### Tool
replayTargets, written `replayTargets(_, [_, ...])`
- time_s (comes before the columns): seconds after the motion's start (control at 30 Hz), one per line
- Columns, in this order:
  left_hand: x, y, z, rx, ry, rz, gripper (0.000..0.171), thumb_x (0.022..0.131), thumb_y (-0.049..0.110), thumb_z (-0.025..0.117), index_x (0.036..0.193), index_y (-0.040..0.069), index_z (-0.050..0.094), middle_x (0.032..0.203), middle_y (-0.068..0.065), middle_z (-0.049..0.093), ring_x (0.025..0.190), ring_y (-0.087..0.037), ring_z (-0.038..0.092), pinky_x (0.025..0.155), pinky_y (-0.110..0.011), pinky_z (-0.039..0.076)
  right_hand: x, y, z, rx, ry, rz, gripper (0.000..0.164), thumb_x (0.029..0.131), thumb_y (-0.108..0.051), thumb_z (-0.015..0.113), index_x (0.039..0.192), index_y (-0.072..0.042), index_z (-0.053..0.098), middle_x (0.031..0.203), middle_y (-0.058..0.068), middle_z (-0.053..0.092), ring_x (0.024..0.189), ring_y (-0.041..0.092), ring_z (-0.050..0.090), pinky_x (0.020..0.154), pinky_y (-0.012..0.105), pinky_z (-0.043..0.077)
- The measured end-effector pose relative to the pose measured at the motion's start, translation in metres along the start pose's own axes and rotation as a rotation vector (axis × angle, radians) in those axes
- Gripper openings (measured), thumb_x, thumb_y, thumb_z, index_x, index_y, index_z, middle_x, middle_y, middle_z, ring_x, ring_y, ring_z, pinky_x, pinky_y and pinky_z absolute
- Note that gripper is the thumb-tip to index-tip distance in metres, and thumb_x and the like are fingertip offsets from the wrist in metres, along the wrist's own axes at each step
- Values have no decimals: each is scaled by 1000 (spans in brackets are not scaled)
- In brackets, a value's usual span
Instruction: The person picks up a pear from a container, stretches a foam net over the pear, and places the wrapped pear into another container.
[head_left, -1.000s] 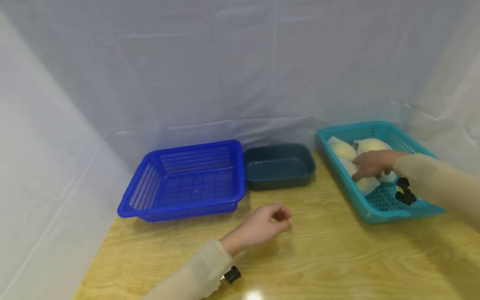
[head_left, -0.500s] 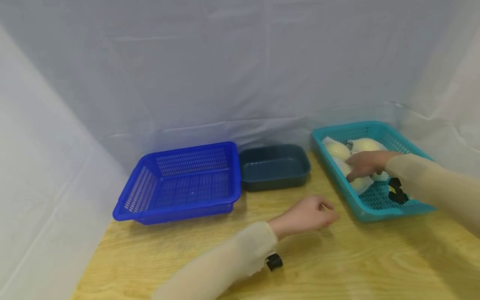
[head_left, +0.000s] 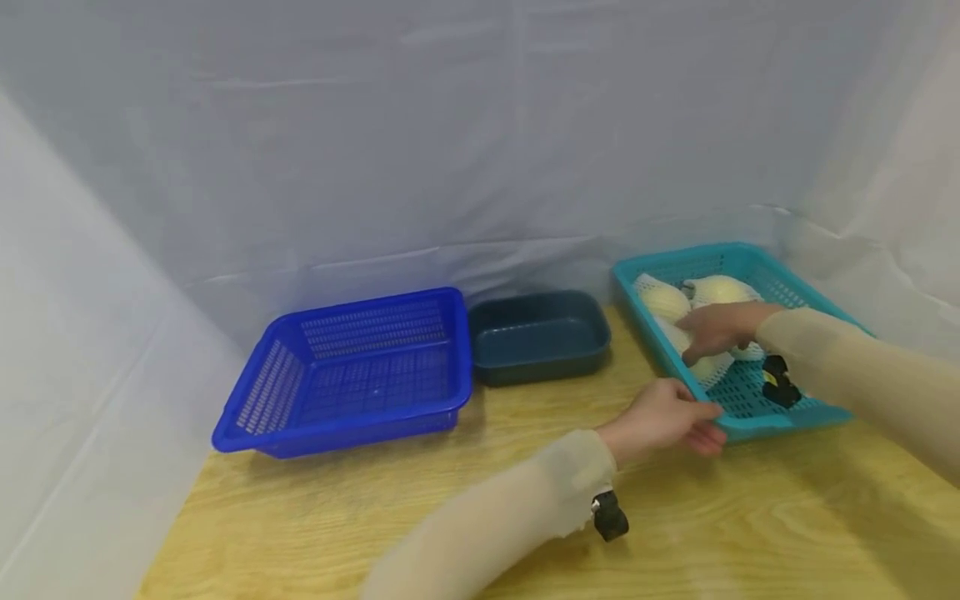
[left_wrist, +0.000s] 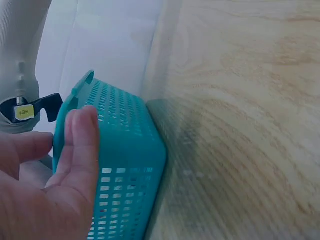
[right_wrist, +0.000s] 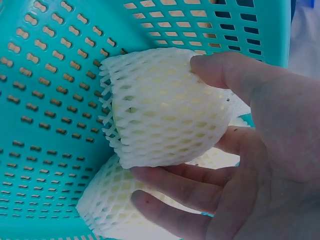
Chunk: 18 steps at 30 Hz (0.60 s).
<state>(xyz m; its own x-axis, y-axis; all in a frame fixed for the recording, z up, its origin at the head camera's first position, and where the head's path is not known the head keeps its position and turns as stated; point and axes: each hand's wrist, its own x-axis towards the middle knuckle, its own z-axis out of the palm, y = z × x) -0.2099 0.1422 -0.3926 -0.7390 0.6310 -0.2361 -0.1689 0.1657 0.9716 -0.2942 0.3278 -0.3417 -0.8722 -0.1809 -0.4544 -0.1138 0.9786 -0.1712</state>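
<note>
A pale round fruit in a white foam net sleeve [right_wrist: 165, 107] lies in the teal basket [head_left: 795, 421]. My right hand [head_left: 716, 327] grips it, thumb on one side and fingers on the other, in the right wrist view. Several more net-wrapped fruits [head_left: 720, 290] lie around it, partly covered by that hand. At the basket's near left corner, my left hand [head_left: 667, 421] pinches the rim. The left wrist view has its thumb on the inner side and its fingers [left_wrist: 82, 135] along the outer wall.
A blue basket [head_left: 345, 421] stands on the left of the wooden table [head_left: 315, 517]. Between the two baskets sits a dark green tub [head_left: 540, 371]. White sheeting [head_left: 480, 150] hangs behind and along the sides.
My left hand has moved right across the table to the teal basket's near corner and taken hold of its rim. The right hand stays on the fruit.
</note>
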Motion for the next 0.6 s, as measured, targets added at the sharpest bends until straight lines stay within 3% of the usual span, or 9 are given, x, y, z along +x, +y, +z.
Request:
replayTargets(0.13, [2,-3,1,-63,-10,3,18,97,8,64,84,-3,66,80,-23,74,89,-47,72,77,-48,60,1,-2,1,-54,30,-16,84,91,-36,67,149,14,32,148,39,38,103,43,63,71,47,56])
replayTargets(0.2, [3,-3,1,-83,-12,6,18,97,6,63,83,-4,66,81,-24,74,90,-48,71,77,-48,60,1,-4,-1,-76,41,-6,82,90,-34,68,148,14,34,146,39,40,89,34,64,67,42,53])
replayTargets(0.27, [3,-4,0,-103,-4,7,15,97,6,63,86,-4,63,81,-24,73,91,-49,70,77,-49,60,2,-7,-2,-83,47,3,84,89,-34,70,148,13,34,147,38,40,88,33,63,65,43,52])
replayTargets(0.33, [3,-4,-1,-115,7,8,13,97,5,63,87,-2,60,80,-24,73,92,-49,70,79,-50,60,3,-11,-2,-69,37,5,89,87,-36,73,150,11,31,150,38,36,104,43,62,70,49,55])
replayTargets(0.43, [2,-4,-2,-118,25,7,13,97,5,64,87,-1,57,79,-23,73,92,-50,70,79,-51,60,5,-16,2,-57,27,-29,94,86,-36,76,152,11,28,152,39,33,128,56,47,84,60,54])
replayTargets(0.6, [3,-5,0,-107,12,17,17,97,4,62,82,-3,63,78,-24,73,91,-50,70,77,-49,60,7,-18,8,-141,64,-54,88,85,-27,80,148,13,34,148,37,40,133,57,40,101,65,42])
